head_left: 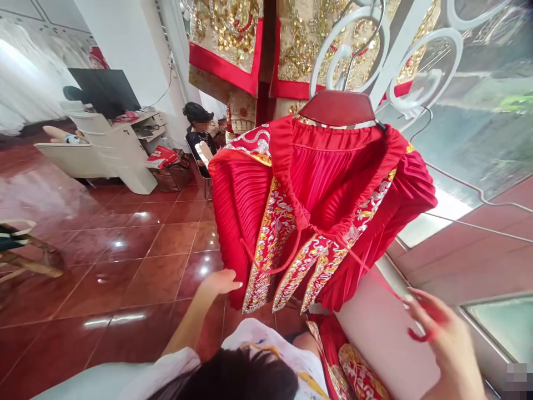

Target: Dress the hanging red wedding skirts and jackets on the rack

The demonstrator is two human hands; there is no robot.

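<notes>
A red pleated skirt (245,211) with embroidered panels and a gathered waistband hangs in front of me on a dark red hanger (339,108). Its open waist faces me, and a loop of red cord droops across the front. My left hand (219,282) is closed at the skirt's lower left edge, thumb lying over the pleats; its other fingers are partly hidden. Out to the right, my right hand (441,328) is closed on a red drawstring (375,275), drawn taut from the waistband. The drawstring's end curls below my fingers.
White scroll ironwork (353,41) holds the hanger beside a window (470,105). Gold-sequined garments (225,39) hang behind. A person (200,133) sits farther back, near a white desk (112,150) with a monitor (106,91). More red embroidered fabric (360,369) lies below.
</notes>
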